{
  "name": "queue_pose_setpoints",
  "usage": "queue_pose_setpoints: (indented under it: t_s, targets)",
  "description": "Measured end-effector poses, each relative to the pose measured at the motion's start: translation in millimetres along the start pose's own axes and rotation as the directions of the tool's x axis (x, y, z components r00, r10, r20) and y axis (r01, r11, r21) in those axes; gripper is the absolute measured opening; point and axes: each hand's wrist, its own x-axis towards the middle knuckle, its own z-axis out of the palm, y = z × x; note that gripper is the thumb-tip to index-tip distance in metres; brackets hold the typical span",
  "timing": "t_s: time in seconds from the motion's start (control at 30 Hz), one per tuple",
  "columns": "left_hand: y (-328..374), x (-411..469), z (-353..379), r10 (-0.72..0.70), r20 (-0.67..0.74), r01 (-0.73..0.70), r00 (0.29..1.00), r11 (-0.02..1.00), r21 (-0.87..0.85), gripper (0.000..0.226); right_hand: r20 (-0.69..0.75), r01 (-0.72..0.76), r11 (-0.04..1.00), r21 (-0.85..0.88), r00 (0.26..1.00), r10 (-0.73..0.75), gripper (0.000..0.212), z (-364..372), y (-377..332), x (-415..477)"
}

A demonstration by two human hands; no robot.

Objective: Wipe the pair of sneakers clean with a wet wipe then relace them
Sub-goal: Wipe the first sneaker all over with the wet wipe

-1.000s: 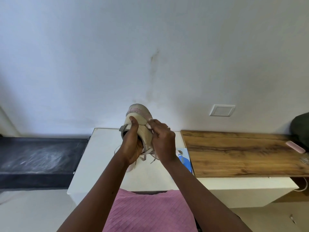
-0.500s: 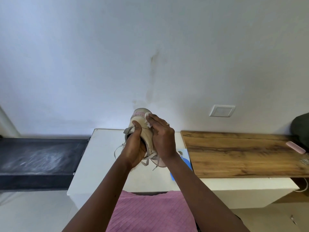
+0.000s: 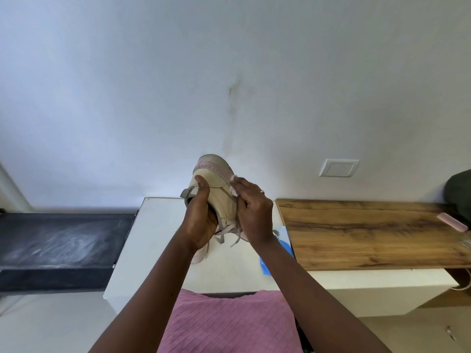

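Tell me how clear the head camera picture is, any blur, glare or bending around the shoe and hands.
Head view: soft, even light, no glare; the shoe, left hand and right hand are fairly sharp; the wipe is a small pale blur; the wide lens splays the white cabinet and bows the wooden top.

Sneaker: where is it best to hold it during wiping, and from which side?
Probably at the opening, from the left: the sneaker is held toe-up with its opening toward the left hand. That leaves its right side free for the wipe in the right hand.
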Motion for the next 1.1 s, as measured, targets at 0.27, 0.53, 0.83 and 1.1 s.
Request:
queue_pose_setpoints:
  t_s: [0.27, 0.53, 0.83, 1.1]
  targets:
    - [-7.6, -2.6, 5.9, 0.017, 0.046, -0.018, 0.999, 1.000, 0.017, 0.052, -0.022, 0.059, 0.998, 0.028, 0.998, -0.058, 0.033, -1.8, -16.8, 26.3]
    - [-2.0, -6.1, 2.0, 0.055, 0.025, -0.056, 0.998, 0.998, 0.033, 0.059, 0.029, -0.157, 0.987, 0.033, 0.987, 0.156, 0.034, -7.3, 11.1, -15.3]
    - [-8.4, -1.6, -3.6, 0.033, -0.002, -0.033, 0.999, 0.999, 0.021, 0.057, -0.064, -0.248, 0.966, 0.069, 0.966, 0.252, 0.026, -2.5, -6.9, -8.0]
    - [-3.9, -4.7, -2.0, 0.126, 0.040, -0.128, 0.991, 0.989, 0.068, 0.032, -0.015, -0.094, 0.993, -0.065, 0.996, 0.093, 0.033, -0.8, -0.6, -16.6]
